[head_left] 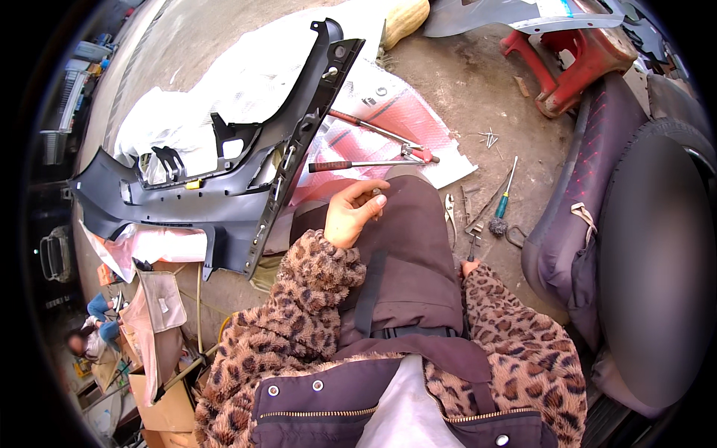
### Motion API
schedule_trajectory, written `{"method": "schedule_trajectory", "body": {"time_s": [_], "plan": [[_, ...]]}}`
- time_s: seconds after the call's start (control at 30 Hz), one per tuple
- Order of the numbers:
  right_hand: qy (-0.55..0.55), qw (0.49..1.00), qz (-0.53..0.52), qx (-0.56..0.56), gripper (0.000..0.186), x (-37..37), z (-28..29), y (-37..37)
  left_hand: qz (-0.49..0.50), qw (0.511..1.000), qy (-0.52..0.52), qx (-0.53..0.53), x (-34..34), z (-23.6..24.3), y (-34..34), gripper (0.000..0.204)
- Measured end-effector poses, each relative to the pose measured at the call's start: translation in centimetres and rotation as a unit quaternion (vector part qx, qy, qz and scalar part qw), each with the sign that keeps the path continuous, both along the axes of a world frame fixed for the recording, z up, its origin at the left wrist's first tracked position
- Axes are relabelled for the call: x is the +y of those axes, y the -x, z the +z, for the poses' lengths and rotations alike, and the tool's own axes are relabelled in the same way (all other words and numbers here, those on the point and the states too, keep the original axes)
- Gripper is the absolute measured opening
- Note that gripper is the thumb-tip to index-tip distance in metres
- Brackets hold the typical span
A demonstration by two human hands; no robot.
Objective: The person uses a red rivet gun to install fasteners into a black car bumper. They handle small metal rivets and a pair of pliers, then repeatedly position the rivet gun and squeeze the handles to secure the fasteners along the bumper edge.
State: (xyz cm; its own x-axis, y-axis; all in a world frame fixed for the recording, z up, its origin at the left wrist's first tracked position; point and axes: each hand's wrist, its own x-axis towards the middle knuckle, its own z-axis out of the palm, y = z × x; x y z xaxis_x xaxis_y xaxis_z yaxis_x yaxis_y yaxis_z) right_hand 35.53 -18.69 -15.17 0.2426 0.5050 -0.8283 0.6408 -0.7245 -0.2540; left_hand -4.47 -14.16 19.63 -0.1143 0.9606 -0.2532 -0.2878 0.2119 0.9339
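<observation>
My left hand (pixel 352 212) is raised over my brown-clad thigh, thumb and fingers pinched on a small metal piece (pixel 377 192), too small to make out. My right hand (pixel 469 267), partly hidden beside my right leg, grips a slim dark-handled tool (pixel 472 251). Near it on the ground lie silver pliers (pixel 449 216), a screwdriver with a teal handle (pixel 503 205) and several loose nails or small rods (pixel 489 140). Beyond my left hand two long tools with dark red grips (pixel 336 166) rest on pink-and-white sheeting (pixel 396 119). A black plastic car trim panel (pixel 172 209) lies at the left.
A red stand (pixel 553 97) holds a grey panel at the back right. A purple seat (pixel 560 224) and tyre (pixel 642 131) crowd my right side. Cardboard boxes (pixel 157 396) and tan fabric (pixel 160 302) are lower left, near another person (pixel 97 332). A yellow gourd (pixel 407 19) lies behind.
</observation>
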Motion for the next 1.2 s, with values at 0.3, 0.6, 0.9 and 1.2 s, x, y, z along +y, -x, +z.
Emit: {"method": "schedule_trajectory", "body": {"time_s": [0.3, 0.6, 0.9, 1.2], "plan": [[0.056, 0.980, 0.130, -0.136, 0.052, 1.4, 2.8, 2.3, -0.011, 0.997, 0.071, 0.017, -0.3, -4.2, 0.2, 0.032], [-0.193, 0.937, -0.163, 0.241, 0.032, 11.0, 6.8, 12.6, 0.005, 0.995, 0.101, -0.004, 0.3, -6.5, -0.4, 0.026], [0.040, 0.839, -0.466, 0.278, 0.021, 26.3, 5.4, 30.2, 0.037, 0.989, 0.145, 0.020, -0.7, -3.8, 1.6, 0.025], [0.064, 0.823, -0.436, 0.358, 0.016, 24.6, 7.0, 25.7, 0.043, 0.991, 0.125, 0.000, 0.1, -2.4, 3.6, 0.025]]}}
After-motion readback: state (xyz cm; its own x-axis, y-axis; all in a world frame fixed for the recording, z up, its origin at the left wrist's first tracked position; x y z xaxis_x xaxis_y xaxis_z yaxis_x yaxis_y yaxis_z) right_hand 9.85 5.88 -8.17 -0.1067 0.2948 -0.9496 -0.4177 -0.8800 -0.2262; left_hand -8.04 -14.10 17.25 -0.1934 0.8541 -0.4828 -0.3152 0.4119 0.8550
